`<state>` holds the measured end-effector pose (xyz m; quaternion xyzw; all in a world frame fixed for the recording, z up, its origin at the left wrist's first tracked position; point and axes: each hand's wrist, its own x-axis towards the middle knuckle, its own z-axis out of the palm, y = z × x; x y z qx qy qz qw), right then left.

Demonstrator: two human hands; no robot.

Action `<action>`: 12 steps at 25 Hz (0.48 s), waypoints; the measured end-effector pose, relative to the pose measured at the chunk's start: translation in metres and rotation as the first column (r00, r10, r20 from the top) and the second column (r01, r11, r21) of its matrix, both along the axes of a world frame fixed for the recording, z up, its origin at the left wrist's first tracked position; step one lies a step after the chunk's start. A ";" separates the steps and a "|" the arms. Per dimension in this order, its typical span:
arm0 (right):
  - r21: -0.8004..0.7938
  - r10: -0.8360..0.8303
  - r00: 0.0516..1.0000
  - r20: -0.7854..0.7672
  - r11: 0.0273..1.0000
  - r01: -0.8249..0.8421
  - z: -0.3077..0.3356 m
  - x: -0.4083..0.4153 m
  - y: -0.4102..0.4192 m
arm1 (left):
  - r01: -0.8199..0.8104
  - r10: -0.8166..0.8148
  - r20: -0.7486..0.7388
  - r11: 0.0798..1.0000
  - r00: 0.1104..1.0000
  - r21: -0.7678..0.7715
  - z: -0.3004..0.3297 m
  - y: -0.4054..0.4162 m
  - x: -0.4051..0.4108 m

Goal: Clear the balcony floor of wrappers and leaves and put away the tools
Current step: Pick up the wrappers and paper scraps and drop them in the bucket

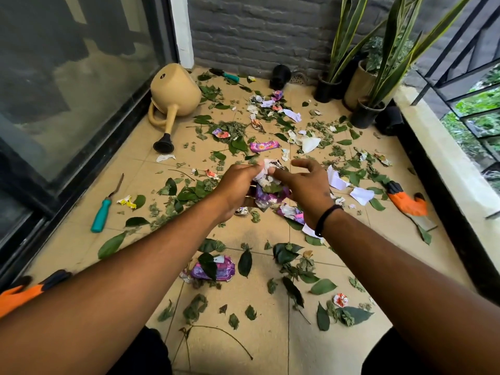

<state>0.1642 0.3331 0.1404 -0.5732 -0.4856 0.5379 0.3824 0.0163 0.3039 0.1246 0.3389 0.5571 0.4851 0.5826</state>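
Nearest us, a purple wrapper (213, 269) lies on the tan tiled floor (265, 347) with a dark leaf across it, and loose green leaves (323, 286) spread to its right. An orange work glove (24, 289) sits at the lower left edge, partly behind our left forearm.

Mid-floor, our two hands meet over the litter. Our left hand (235, 186) grips a bundle of crumpled wrappers (266, 189), white and purple, fingers curled round it. Our right hand (307, 182) is beside the bundle with fingers spread and loosely bent, the forefinger touching the bundle's white paper; a dark band is on that wrist. We cannot tell whether it pinches anything.

To the left, a teal-handled hand tool (101, 213) lies near the glass door (67, 90). To the right, a second orange glove (405, 203) lies near the low wall, with white paper scraps (361, 195) close by.

Farther out, a pink wrapper (263, 146) lies flat among leaves, and more crumpled wrappers gather beyond it. A beige watering can (174, 97) lies tipped on its side by the door, its spout toward us. Another teal-handled tool (226, 75) rests near the brick wall (257, 31), beside an overturned black pot (280, 76). Snake plants in pots (365, 115) stand in the far right corner.
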 end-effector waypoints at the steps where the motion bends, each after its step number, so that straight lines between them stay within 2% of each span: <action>1: -0.124 0.023 0.998 -0.058 0.992 -0.030 -0.001 -0.003 -0.001 | -0.028 0.028 0.042 1.000 0.999 -0.002 0.000 0.001 0.001; 3: -0.328 0.080 0.959 -0.272 0.929 -0.171 -0.002 -0.011 -0.009 | -0.073 0.073 0.063 0.997 0.995 -0.001 -0.003 0.004 0.003; 5: -0.378 0.057 0.900 -0.431 0.895 -0.238 -0.005 -0.017 -0.013 | -0.105 0.105 0.025 0.994 0.994 0.000 -0.006 0.007 0.003; 7: -0.361 0.030 0.888 -0.459 0.907 -0.218 -0.008 -0.019 -0.013 | -0.115 0.116 -0.032 0.993 0.993 0.014 -0.009 0.010 0.002; 12: -0.318 0.015 0.918 -0.397 0.936 -0.153 -0.010 -0.013 -0.007 | -0.144 0.160 -0.156 0.984 0.975 0.105 -0.009 0.006 0.001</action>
